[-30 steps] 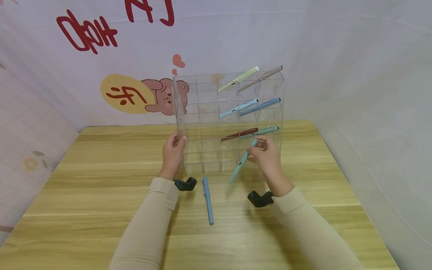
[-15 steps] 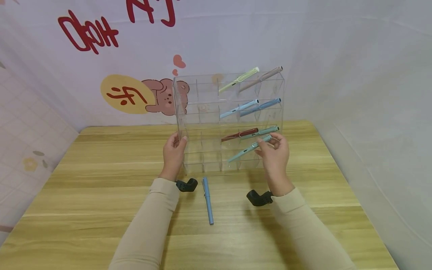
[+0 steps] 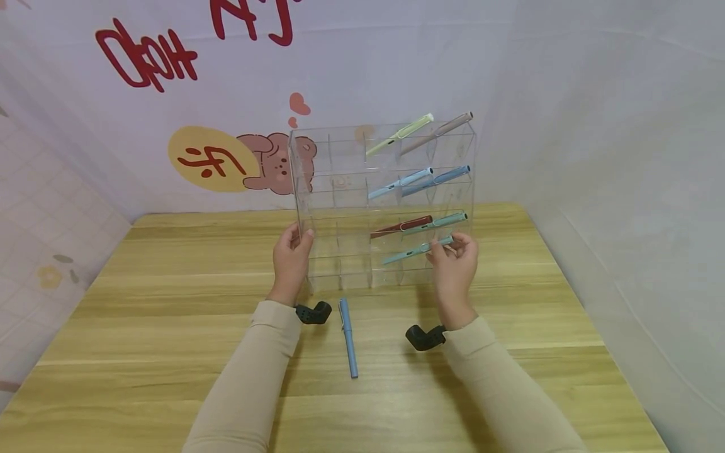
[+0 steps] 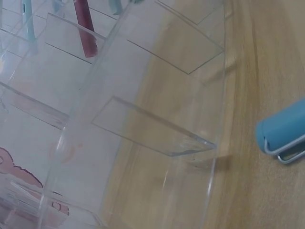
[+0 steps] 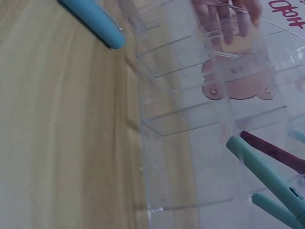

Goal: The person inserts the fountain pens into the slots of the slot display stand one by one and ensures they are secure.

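A clear acrylic pen rack (image 3: 354, 275) stands upright on the table. My left hand (image 3: 291, 261) grips its left side panel, thumb in front. With thumb and fingers, my right hand (image 3: 455, 267) pinches a teal pen (image 3: 404, 255) near its cap end, at the rack's lower right. The pen's other end points left and slightly down; whether it touches a divider I cannot tell. Just above it lie a dark red pen (image 3: 401, 226) and a green pen (image 3: 450, 219) in the rack. A blue pen (image 3: 348, 340) lies on the table before the rack.
Higher in the rack rest a yellow-green pen (image 3: 399, 135), a taupe pen (image 3: 438, 132), a light blue pen (image 3: 401, 183) and a darker blue pen (image 3: 436, 180). A printed white cloth (image 3: 396, 69) hangs behind the wooden table (image 3: 187, 283).
The right hand has raised the teal pen from a steep slant to a nearly level one against the rack, then lowered its cap end slightly. The left hand has stayed put.
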A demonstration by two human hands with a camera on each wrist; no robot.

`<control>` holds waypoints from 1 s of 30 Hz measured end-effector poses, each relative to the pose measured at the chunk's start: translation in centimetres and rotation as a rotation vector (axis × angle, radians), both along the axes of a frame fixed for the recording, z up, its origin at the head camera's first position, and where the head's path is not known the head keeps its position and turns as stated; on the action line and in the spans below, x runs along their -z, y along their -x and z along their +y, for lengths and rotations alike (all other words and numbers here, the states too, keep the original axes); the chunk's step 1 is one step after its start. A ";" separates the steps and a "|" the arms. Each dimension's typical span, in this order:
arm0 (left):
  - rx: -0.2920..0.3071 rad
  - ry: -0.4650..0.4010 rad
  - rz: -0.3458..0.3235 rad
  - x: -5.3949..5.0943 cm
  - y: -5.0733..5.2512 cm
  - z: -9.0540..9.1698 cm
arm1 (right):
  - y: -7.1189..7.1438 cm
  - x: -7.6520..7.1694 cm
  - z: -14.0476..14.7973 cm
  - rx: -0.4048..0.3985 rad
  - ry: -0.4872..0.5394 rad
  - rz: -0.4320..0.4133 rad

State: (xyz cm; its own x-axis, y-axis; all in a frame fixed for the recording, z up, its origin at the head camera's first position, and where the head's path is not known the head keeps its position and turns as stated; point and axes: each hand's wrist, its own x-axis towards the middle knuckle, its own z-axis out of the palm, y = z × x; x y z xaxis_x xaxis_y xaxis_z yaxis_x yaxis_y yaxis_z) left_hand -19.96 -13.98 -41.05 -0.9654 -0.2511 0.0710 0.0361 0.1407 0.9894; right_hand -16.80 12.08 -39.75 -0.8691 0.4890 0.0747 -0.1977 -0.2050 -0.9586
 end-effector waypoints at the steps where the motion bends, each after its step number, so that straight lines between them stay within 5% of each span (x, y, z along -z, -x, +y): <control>1: 0.001 0.001 -0.002 0.0 0.0 0.0 | 0.0 0.2 -0.1 0.001 -0.002 0.006; 30: 0.017 -0.001 -0.001 0.0 -0.2 -0.1 | 0.1 3.0 -2.8 0.013 -0.064 0.042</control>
State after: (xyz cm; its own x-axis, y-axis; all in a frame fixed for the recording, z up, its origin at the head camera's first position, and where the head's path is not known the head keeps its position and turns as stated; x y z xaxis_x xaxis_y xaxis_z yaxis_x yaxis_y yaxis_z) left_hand -19.81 -14.03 -41.02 -0.9695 -0.2349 0.0692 0.0370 0.1388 0.9896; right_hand -16.86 9.32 -42.72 -0.8581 0.4933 0.1427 -0.2405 -0.1406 -0.9604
